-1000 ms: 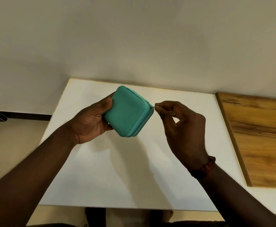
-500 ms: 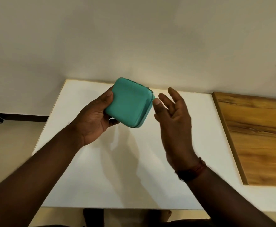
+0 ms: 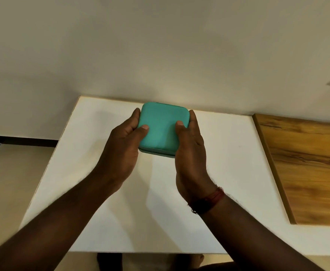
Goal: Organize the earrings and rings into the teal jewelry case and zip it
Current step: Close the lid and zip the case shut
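The teal jewelry case (image 3: 163, 126) is closed, lid facing up toward me, held above the far part of the white table (image 3: 121, 212). My left hand (image 3: 124, 147) grips its left side, thumb on the lid and fingers round the edge. My right hand (image 3: 189, 151) grips its right side the same way, thumb on top. No earrings or rings show; the zip pull is hidden from view.
A wooden board (image 3: 307, 165) lies flush along the table's right side. A plain wall (image 3: 160, 55) rises just behind the table's far edge. A dark skirting strip (image 3: 23, 141) runs low on the left, beyond the table.
My right hand let go of the zip pull, opened, then took hold of the case's right side. The case turned from tilted to lid-up and moved farther away toward the wall.
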